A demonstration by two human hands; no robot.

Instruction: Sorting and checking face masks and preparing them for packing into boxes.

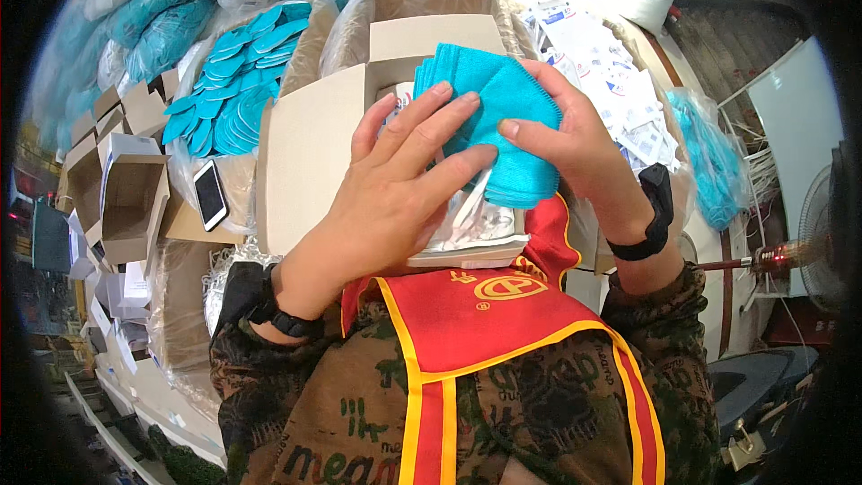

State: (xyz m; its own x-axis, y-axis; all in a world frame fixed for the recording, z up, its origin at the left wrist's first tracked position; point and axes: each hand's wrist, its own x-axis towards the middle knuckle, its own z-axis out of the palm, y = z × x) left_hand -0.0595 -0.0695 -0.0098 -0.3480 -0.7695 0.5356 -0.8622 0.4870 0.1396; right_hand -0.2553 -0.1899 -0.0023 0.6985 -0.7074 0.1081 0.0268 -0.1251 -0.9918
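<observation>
A fanned stack of turquoise fabric pieces [503,99], rounded with stitched-looking edges, is held up over an open cardboard box [314,162]. My right hand [579,139] grips the stack from its right side, thumb across the front and the other fingers mostly hidden behind. My left hand [386,189] has its fingers spread, the fingertips and thumb resting on the front of the stack near its left edge. Below the stack, inside the box, lie white printed packets [476,224], partly covered by my hands.
To the left, a plastic-lined carton holds loose turquoise pieces [238,72], with a white phone [210,195] near it. Empty small boxes [130,189] pile farther left. White printed packets [602,72] fill a carton at right. A fan [813,233] stands at far right.
</observation>
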